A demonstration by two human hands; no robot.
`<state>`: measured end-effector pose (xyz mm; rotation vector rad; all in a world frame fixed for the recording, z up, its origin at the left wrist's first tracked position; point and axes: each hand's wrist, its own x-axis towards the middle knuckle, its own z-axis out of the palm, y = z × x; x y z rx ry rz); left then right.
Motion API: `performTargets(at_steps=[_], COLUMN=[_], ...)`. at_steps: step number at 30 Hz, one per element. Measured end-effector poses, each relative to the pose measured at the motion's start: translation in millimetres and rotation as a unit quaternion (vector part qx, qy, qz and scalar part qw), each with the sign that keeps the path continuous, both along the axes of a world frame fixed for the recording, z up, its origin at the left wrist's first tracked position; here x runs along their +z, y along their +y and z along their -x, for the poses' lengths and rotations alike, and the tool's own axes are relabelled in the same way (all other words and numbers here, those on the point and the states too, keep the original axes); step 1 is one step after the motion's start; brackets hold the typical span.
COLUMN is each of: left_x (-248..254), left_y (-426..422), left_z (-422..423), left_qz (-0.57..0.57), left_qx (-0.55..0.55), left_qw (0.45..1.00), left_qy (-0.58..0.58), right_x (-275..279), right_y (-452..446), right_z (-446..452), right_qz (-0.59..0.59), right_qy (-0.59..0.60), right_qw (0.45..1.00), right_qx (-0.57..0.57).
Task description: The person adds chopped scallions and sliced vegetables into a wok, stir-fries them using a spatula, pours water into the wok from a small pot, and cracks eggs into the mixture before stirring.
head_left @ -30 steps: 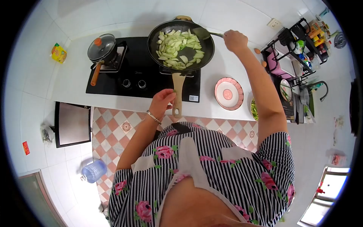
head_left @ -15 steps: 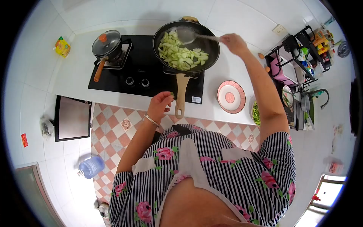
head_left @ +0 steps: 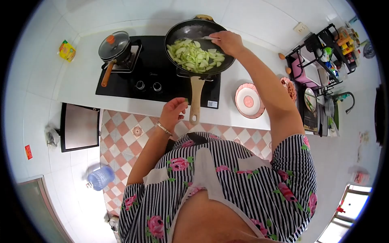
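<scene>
Over the right side of the black frying pan (head_left: 221, 29), my right hand (head_left: 229, 43) is closed around the handle of a spatula (head_left: 207, 38). The spatula's head lies low among the pale green vegetable slices (head_left: 196, 56), seen nearly edge-on. The pan rests on the stove with its beige handle (head_left: 196, 95) pointing toward me. My left hand (head_left: 174, 110) hovers just left of that handle, apart from it, thumb and fingers curled together. A tiny green spot shows at its fingertips; what it is I cannot make out.
A lidded pot (head_left: 115, 47) stands on the left burner of the black stove (head_left: 121, 91). Right of the pan sit a pink-rimmed plate (head_left: 249, 101) and a bowl of reddish food (head_left: 288, 87). Farther right are eggs (head_left: 282, 56), a black rack (head_left: 320, 60) and a faucet (head_left: 349, 97).
My right hand has moved left and slightly up over the pan with the spatula, whose head is now lower and flatter at the slices. My left hand has barely moved.
</scene>
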<state>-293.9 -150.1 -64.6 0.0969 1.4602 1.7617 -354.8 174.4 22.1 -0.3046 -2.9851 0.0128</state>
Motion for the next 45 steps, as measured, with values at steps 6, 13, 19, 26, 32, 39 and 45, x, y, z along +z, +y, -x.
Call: performTargets(at_steps=[6,13,19,26,32,39,45], left_x=[-4,1,4,5,6,9,19], left_y=[-3,-8,-4,-13,-13,-19,-4], left_z=[4,9,3,-2,-11,-10,-7], left_qz=[0.007,0.01,0.013,0.009,0.018,0.016,0.012], left_qx=[0.008,0.001,-0.009,-0.004,-0.023,-0.028,-0.037], left_qw=[1.0,1.0,1.0,1.0,1.0,0.999,0.999], left_qy=[0.004,0.01,0.023,0.015,0.002,0.02,0.032], right_x=[21,63,9,-15,-43,-21,-8], right_y=[-20,-3,-5,-26,-32,-10,-49], right_z=[-115,-186,-146,-66,-43,-107,-172], right_qz=[-0.049,-0.024,0.067,0.057,-0.043,-0.053,-0.037], right_qy=[-0.001,-0.005,0.033,0.134,0.127,0.048,0.003], right_qw=[0.999,0.999,0.997,0.98,0.982,0.989,0.987], right_qx=[0.025,-0.039,0.0,-0.135,-0.135,-0.132,-0.156])
